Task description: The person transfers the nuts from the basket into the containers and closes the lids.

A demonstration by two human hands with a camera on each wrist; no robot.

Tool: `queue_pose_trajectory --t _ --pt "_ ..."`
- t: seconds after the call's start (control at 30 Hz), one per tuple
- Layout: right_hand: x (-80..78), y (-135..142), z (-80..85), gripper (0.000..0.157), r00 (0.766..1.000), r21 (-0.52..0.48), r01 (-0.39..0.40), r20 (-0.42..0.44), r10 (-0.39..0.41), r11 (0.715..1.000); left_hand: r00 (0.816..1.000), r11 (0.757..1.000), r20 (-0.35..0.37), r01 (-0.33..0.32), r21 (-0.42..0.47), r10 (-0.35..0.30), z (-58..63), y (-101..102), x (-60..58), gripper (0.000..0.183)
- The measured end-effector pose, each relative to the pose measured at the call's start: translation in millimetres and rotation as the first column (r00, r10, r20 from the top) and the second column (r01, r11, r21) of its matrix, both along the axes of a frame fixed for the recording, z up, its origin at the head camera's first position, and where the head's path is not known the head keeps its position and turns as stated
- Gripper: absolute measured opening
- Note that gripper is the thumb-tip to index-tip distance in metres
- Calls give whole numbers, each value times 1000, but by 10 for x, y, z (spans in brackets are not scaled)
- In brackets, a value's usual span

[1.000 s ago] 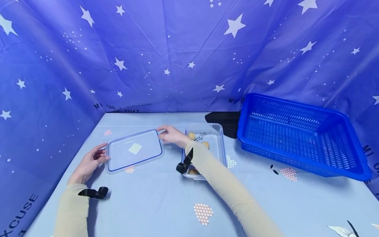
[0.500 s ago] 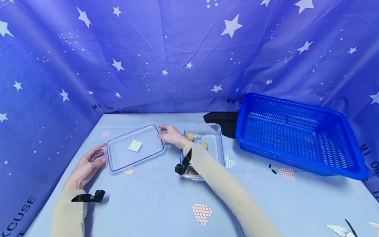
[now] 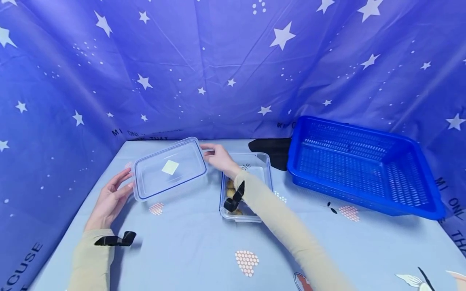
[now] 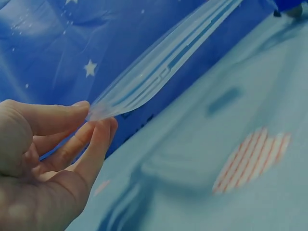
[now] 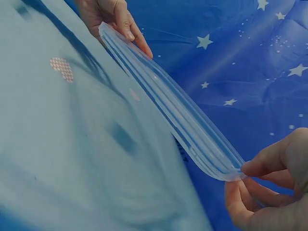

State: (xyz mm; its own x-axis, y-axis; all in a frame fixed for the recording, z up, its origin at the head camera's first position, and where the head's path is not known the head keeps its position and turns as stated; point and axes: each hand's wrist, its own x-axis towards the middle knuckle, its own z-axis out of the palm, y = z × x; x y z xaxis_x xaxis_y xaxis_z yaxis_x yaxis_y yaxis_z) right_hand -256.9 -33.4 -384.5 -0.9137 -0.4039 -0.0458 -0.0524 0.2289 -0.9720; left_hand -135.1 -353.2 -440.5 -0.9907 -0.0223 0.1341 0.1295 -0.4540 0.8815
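Clear lid: held above tabletop, left hand and right hand pinching opposite ends. Wrist views show fingers gripping edges; head view alone shows container, blue basket.

A blue mesh basket sits on the star-curtained table, beside what looks like a black patch.

Both arms stretched forward, beige sleeves; left hand fingers pinched together, right hand likewise, palms facing inward.
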Motion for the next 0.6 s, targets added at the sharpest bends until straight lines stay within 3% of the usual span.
queue_pose_trajectory --t 0.13,0.3,0.6 --pt "-17 171 62 51 1000 -40 12 10 -11 999 1000 1000 17 12 7 -12 49 142 -70 49" --pt "-48 421 79 53 1000 -87 23 13 -22 996 995 997 102 28 -78 -20 64 349 -180 56" --pt "-45 888 132 55 1000 -13 18 26 -18 1000 986 991 154 75 -114 -57 55 691 -342 55"
